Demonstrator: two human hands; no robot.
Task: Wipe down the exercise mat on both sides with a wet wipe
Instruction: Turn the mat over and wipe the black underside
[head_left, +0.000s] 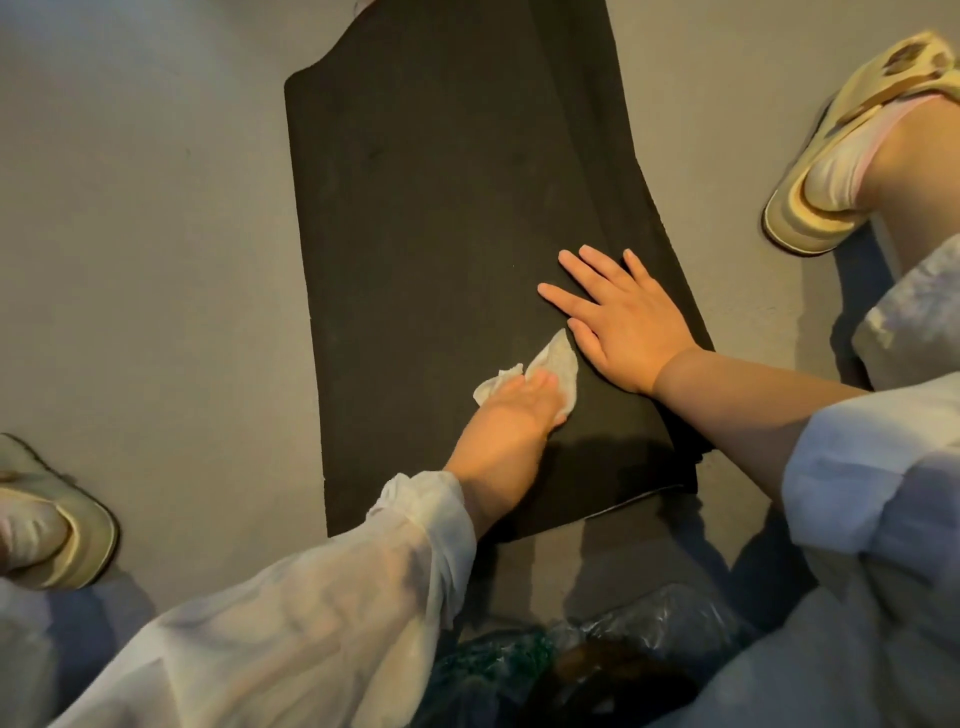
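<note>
Mat: black mat (441, 208) lies flat on the grey floor (145, 234), folded over along its right side so a second layer shows at the near right corner.
Wipe: crumpled white wipe (553, 361) on the mat's near part, pressed under the left grip, with one tip poking out ahead of the fingers and another to their left.
Left grip: left hand (514, 410) palm down, fingers curled loosely over the wipe and holding it against the mat.
Right grip: right hand (621, 317) just right of the wipe, flat and fully spread, palm on the mat, holding nothing; its thumb nearly reaches the wipe's tip.
Sleeves: pale, loose on both arms.
Slippers: yellow slipper (852, 150) on the floor well right of both grips; another (57, 519) well left.
Bag: dark crinkled plastic bag (597, 665) nearest the person, behind the grips.
</note>
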